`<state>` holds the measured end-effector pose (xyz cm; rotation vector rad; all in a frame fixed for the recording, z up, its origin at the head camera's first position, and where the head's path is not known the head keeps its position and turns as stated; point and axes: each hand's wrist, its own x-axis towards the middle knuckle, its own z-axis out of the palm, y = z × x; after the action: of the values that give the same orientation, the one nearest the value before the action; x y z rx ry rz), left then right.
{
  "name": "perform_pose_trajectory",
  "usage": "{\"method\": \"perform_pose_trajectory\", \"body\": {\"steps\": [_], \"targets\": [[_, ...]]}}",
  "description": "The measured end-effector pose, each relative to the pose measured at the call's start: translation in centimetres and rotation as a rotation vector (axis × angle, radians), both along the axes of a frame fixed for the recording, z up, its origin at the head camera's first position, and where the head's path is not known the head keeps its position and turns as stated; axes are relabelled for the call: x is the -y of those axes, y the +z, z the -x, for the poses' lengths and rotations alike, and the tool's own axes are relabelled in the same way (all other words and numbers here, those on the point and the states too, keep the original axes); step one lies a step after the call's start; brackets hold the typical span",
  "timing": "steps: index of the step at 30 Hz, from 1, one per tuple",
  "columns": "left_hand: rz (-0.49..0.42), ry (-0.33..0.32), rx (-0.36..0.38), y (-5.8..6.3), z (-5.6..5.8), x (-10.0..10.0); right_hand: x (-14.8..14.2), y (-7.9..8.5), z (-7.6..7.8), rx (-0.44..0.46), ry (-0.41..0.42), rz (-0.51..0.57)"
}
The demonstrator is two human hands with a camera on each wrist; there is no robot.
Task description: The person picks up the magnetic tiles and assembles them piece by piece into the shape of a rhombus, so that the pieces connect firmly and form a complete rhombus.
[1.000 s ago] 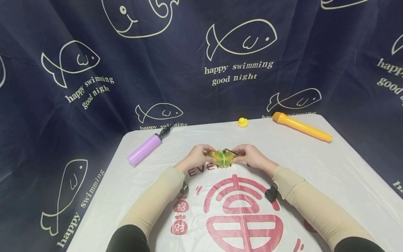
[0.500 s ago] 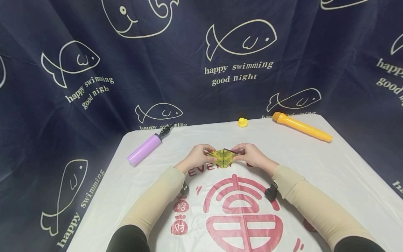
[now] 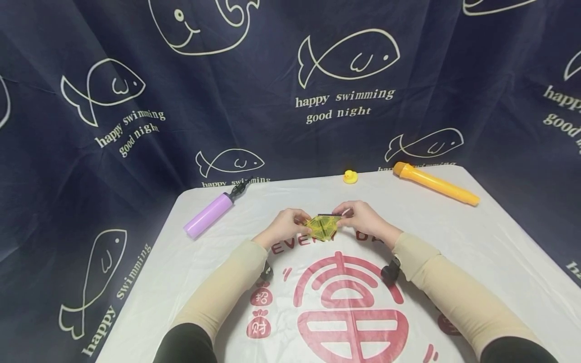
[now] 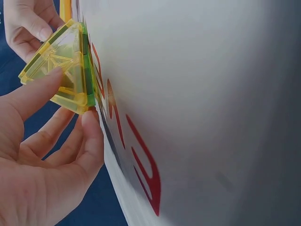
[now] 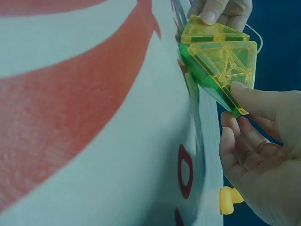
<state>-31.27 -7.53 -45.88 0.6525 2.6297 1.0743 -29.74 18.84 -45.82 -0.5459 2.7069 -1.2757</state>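
Note:
Both hands meet over the table around a small faceted shape of see-through magnetic tiles [image 3: 323, 228], mostly yellow. My left hand [image 3: 287, 224] pinches its left end; in the left wrist view the thumb lies across a yellow triangular tile [image 4: 70, 52] and fingertips touch the lower edge. On the right end, my right hand [image 3: 360, 219] pinches another part. The right wrist view shows its thumb on a yellow triangular tile [image 5: 244, 56], fingers below. A green tile [image 5: 200, 68] forms the underside, near the cloth. Two yellow faces meet along a ridge.
A purple hand pump [image 3: 210, 216] with a black end lies at the left on the white tablecloth [image 3: 272, 196]. Toward the back edge sit a yellow rubber duck [image 3: 350, 176] and an orange toy microphone [image 3: 436, 183]. A dark fish-print curtain [image 3: 281, 91] hangs behind.
The two halves of the tile shape have closed together at the middle, and its faces have tilted. My right hand has shifted slightly; the left is nearly still.

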Motion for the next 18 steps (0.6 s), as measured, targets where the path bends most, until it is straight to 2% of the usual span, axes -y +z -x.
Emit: {"method": "perform_pose_trajectory", "body": {"steps": [18], "targets": [[0.011, -0.026, 0.01, -0.35, 0.36, -0.21, 0.02, 0.79, -0.1, -0.021, 0.012, -0.011]]}}
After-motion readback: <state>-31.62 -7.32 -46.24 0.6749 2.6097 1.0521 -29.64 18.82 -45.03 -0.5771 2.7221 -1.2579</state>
